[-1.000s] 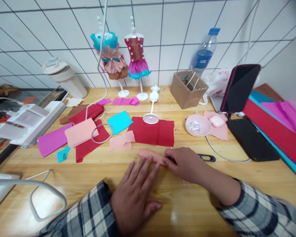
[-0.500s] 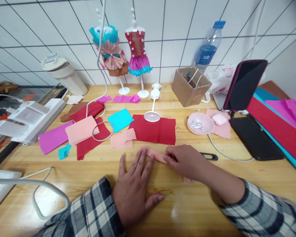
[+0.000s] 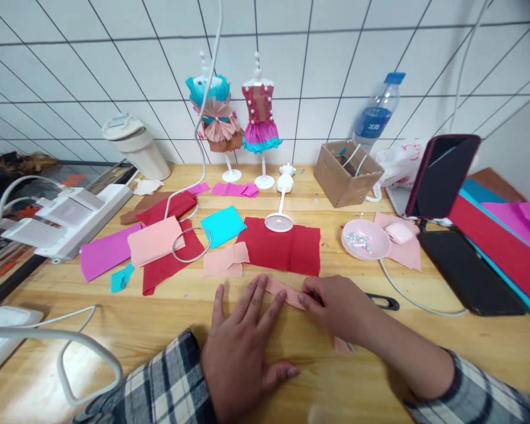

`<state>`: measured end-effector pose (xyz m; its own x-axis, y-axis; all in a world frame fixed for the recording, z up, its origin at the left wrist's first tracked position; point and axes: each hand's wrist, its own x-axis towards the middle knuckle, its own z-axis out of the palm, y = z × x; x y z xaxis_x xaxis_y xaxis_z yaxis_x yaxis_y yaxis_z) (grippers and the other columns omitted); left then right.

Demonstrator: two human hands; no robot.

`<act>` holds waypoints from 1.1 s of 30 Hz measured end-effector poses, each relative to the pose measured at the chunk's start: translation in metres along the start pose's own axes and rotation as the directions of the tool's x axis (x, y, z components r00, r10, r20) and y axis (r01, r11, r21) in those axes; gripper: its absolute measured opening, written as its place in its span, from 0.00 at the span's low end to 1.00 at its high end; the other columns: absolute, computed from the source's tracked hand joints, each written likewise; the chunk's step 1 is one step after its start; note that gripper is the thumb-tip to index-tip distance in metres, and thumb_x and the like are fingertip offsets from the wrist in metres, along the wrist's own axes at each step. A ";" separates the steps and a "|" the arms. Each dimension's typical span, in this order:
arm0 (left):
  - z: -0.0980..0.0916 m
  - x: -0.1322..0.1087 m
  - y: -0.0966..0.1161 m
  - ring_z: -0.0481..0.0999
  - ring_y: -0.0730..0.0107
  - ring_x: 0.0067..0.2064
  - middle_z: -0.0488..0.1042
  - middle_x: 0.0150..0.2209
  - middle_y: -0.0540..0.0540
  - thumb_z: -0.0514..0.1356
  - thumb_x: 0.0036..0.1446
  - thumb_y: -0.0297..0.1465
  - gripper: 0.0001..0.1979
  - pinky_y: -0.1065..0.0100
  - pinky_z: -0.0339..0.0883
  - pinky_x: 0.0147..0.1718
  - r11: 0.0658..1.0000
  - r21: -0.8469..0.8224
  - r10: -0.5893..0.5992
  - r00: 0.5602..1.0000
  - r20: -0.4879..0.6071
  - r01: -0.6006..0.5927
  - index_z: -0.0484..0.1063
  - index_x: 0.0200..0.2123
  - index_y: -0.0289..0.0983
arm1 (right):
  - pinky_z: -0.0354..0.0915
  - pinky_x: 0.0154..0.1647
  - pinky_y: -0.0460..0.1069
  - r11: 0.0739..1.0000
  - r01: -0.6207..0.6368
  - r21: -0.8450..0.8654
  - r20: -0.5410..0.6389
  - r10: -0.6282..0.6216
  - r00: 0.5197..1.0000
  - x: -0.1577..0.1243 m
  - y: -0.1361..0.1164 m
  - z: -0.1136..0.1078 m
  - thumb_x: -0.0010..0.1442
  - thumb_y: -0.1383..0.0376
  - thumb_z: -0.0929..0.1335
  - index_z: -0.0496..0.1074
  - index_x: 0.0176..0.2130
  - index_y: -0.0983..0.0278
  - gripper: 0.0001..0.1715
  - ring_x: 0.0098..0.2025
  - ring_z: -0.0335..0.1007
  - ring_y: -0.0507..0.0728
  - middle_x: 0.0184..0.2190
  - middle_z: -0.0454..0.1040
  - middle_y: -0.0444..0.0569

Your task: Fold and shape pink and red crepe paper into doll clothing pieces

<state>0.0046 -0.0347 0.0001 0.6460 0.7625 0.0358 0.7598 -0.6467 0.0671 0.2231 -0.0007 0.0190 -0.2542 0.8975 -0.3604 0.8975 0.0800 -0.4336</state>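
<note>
A narrow strip of peach crepe paper [image 3: 274, 286] lies on the wooden table in front of me. My left hand [image 3: 241, 347] rests flat with fingers spread, its fingertips pressing the strip's left end. The fingers of my right hand [image 3: 335, 309] pinch the strip's right part, and its far end is hidden beneath that hand. A small peach scrap [image 3: 344, 346] pokes out under the right wrist. Beyond it shows a black-handled tool [image 3: 386, 302], partly covered by the forearm. Just past the strip is a red paper sheet [image 3: 287, 250], with a white stand [image 3: 279, 222] lying over its edge.
Two small dress forms [image 3: 259, 118] in paper outfits stand by the tiled wall. Paper pieces, including a blue one [image 3: 223, 227], lie at the left near a power strip [image 3: 86, 227]. To the right are a pink bead bowl [image 3: 366, 250], a cardboard box [image 3: 347, 182] and a phone [image 3: 444, 176].
The view has tilted up slightly, so everything sits lower in the picture. My left index finger has shifted a little along the strip; the right hand keeps its pinch.
</note>
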 end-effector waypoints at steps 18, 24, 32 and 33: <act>0.004 0.001 0.000 0.58 0.39 0.63 0.54 0.67 0.33 0.46 0.52 0.63 0.45 0.28 0.25 0.56 0.999 0.039 -0.014 0.999 -0.038 0.015 0.46 0.68 0.48 | 0.51 0.25 0.45 0.968 -0.027 0.249 -0.032 0.036 0.999 -0.009 0.006 0.002 0.59 0.57 0.65 0.70 0.29 0.61 0.12 0.25 0.64 0.51 0.22 0.72 0.42; 0.003 0.001 -0.004 0.58 0.42 0.63 0.51 0.68 0.38 0.48 0.53 0.62 0.43 0.35 0.32 0.60 0.998 0.053 0.026 0.998 -0.061 -0.023 0.48 0.67 0.49 | 0.49 0.26 0.46 0.980 -0.005 0.200 -0.050 0.015 0.999 -0.036 0.005 -0.001 0.54 0.64 0.69 0.69 0.40 0.56 0.11 0.26 0.65 0.51 0.24 0.73 0.37; 0.003 0.004 -0.007 0.55 0.48 0.65 0.52 0.69 0.43 0.49 0.56 0.59 0.41 0.47 0.42 0.62 0.996 0.040 0.083 0.994 -0.065 -0.080 0.48 0.68 0.47 | 0.51 0.29 0.46 0.969 0.043 0.242 0.003 -0.046 0.999 -0.040 0.011 0.002 0.52 0.69 0.66 0.64 0.42 0.57 0.15 0.30 0.67 0.52 0.29 0.73 0.38; 0.003 0.005 -0.006 0.55 0.49 0.65 0.52 0.68 0.43 0.49 0.56 0.59 0.41 0.48 0.42 0.63 0.996 0.033 0.082 0.995 -0.062 -0.080 0.48 0.68 0.47 | 0.51 0.29 0.46 0.964 0.046 0.261 0.022 -0.053 0.998 -0.040 0.012 0.001 0.52 0.69 0.66 0.64 0.42 0.57 0.17 0.30 0.67 0.51 0.29 0.73 0.38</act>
<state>0.0029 -0.0271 -0.0032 0.7002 0.7065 0.1030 0.7077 -0.7059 0.0310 0.2437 -0.0365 0.0272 -0.3096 0.8820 -0.3552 0.7599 0.0049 -0.6500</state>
